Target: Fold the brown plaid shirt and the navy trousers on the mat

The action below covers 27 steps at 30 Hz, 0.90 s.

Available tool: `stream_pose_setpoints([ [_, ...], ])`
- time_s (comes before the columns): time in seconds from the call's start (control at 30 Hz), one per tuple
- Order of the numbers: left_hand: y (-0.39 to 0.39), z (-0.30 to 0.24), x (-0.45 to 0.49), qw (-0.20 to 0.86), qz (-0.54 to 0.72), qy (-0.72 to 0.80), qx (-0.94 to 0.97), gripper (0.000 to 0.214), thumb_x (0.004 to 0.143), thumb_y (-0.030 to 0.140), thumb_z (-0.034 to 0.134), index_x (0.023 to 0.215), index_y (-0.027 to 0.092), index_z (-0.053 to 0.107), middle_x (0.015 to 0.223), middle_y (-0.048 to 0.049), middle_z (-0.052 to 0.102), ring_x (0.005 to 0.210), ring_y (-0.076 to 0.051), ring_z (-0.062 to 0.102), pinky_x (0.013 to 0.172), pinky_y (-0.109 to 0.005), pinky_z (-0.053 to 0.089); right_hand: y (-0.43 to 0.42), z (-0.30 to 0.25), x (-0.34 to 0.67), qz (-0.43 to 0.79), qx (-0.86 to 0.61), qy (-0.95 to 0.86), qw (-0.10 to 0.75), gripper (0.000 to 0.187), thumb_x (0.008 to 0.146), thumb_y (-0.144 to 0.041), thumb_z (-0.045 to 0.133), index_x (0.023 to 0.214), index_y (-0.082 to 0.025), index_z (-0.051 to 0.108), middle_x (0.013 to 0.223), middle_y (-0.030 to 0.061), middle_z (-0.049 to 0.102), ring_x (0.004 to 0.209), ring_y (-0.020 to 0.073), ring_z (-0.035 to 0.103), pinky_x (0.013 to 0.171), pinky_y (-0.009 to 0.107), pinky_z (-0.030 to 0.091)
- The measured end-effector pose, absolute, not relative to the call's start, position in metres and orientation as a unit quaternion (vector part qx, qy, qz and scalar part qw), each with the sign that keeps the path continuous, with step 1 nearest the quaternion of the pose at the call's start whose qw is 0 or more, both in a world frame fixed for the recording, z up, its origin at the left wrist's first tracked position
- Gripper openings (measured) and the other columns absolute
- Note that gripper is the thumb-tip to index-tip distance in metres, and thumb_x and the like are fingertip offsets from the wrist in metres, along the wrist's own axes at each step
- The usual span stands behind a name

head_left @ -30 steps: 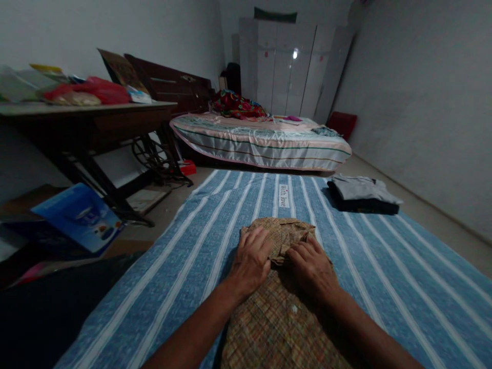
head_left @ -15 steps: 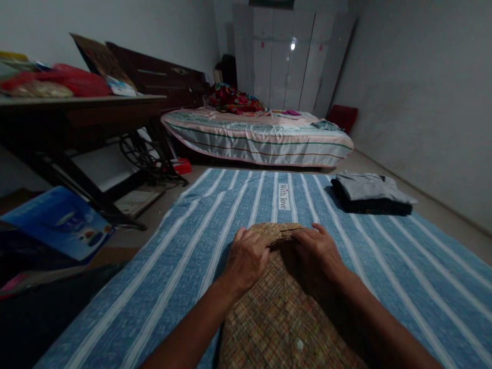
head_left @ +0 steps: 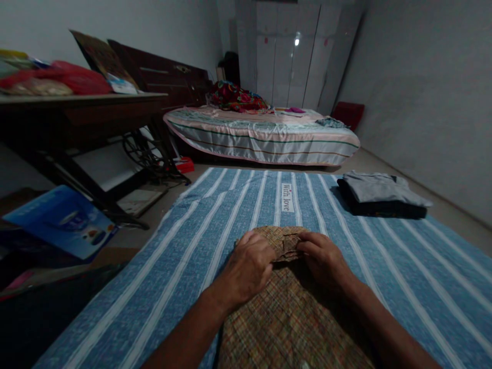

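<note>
Two grips close on a plaid shirt point(head_left: 284, 318) spread over a blue striped sheet point(head_left: 192, 241).
We see both forearms stretched forward, palms down; left hand point(head_left: 249, 266) and right hand point(head_left: 326, 261) curl their fingers, pinching the shirt's folded far end.

The plaid shirt point(head_left: 286, 318) is tan and finely checked with reddish and green lines. It lies spread flat along the middle of the blue-and-white striped sheet point(head_left: 192, 246). Its far end is doubled back on itself into a rumpled flap, possibly the collar and shoulders; the dim light blurs it. The near end runs off the bottom edge.
</note>
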<state>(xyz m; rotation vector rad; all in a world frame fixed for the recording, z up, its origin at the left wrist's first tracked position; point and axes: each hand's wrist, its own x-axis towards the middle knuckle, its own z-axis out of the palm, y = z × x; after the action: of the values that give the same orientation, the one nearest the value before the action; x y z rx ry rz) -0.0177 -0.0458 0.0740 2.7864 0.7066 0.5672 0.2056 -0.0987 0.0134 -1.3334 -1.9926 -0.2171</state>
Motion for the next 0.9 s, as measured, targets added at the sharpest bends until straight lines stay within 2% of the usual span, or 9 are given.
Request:
stream_pose_setpoints([
  [0.2,-0.049,0.071,-0.017,0.084,0.155,0.248,0.953,0.012,0.076,0.008,0.052,0.073,0.018,0.057,0.076,-0.002,0.059,0.082,-0.018,0.053,0.096,-0.042,0.037,-0.099,0.013,0.205,-0.072,-0.494,-0.785,0.367,0.025,0.078,-0.007,0.041,0.089,-0.018,0.06,0.128,0.0113,0.051,0.11,0.0219,0.052,0.089,0.036,0.046],
  [0.3,-0.05,0.076,-0.016,0.104,0.157,0.26,0.947,0.006,0.079,0.016,0.057,0.073,0.018,0.058,0.077,-0.0023,0.061,0.083,-0.019,0.053,0.092,-0.039,0.038,-0.101,0.018,0.206,-0.059,-0.475,-0.798,0.366,0.026,0.075,-0.006,0.042,0.091,-0.019,0.058,0.13,0.0109,0.05,0.112,0.0226,0.051,0.089,0.038,0.047],
  [0.37,-0.049,0.082,-0.014,0.143,0.169,0.274,0.936,0.013,0.082,0.026,0.058,0.072,0.018,0.059,0.078,-0.0023,0.061,0.083,-0.018,0.054,0.087,-0.036,0.04,-0.102,0.022,0.207,-0.049,-0.472,-0.803,0.36,0.024,0.075,-0.007,0.043,0.091,-0.019,0.057,0.129,0.0111,0.05,0.112,0.0231,0.052,0.089,0.039,0.047],
  [0.43,-0.044,0.087,-0.009,0.194,0.178,0.292,0.92,0.026,0.088,0.033,0.05,0.07,0.018,0.06,0.074,-0.0018,0.062,0.078,-0.017,0.055,0.079,-0.031,0.041,-0.103,0.026,0.206,-0.049,-0.466,-0.805,0.363,0.019,0.078,-0.009,0.045,0.089,-0.019,0.057,0.128,0.012,0.05,0.112,0.0239,0.052,0.089,0.04,0.047],
  [0.5,-0.035,0.092,-0.002,0.237,0.174,0.321,0.9,0.032,0.091,0.033,0.042,0.072,0.018,0.063,0.072,-0.0014,0.062,0.072,-0.015,0.056,0.071,-0.027,0.041,-0.104,0.028,0.205,-0.055,-0.459,-0.807,0.369,0.016,0.079,-0.012,0.047,0.088,-0.018,0.058,0.128,0.0126,0.05,0.112,0.0245,0.052,0.088,0.04,0.048],
  [0.6,-0.019,0.097,0.014,0.253,0.14,0.348,0.892,0.024,0.085,0.025,0.046,0.08,0.017,0.068,0.074,-0.0016,0.066,0.069,-0.014,0.057,0.064,-0.024,0.039,-0.105,0.03,0.204,-0.06,-0.457,-0.808,0.366,0.017,0.081,-0.014,0.047,0.091,-0.018,0.06,0.128,0.0129,0.05,0.114,0.0257,0.05,0.089,0.041,0.047],
  [0.7,-0.008,0.102,0.031,0.23,0.065,0.338,0.91,0.018,0.075,0.018,0.053,0.079,0.019,0.07,0.072,-0.0013,0.067,0.068,-0.015,0.059,0.061,-0.023,0.036,-0.105,0.029,0.201,-0.061,-0.455,-0.81,0.363,0.019,0.085,-0.014,0.045,0.095,-0.017,0.061,0.129,0.0134,0.05,0.115,0.0258,0.05,0.09,0.041,0.047],
  [0.9,0.0,0.099,0.053,0.167,-0.015,0.341,0.925,0.012,0.068,0.024,0.061,0.074,0.022,0.071,0.067,-0.0027,0.065,0.065,-0.018,0.059,0.058,-0.024,0.035,-0.105,0.026,0.2,-0.075,-0.456,-0.808,0.365,0.022,0.089,-0.015,0.044,0.103,-0.016,0.061,0.124,0.0149,0.053,0.114,0.0269,0.051,0.09,0.044,0.046],
])
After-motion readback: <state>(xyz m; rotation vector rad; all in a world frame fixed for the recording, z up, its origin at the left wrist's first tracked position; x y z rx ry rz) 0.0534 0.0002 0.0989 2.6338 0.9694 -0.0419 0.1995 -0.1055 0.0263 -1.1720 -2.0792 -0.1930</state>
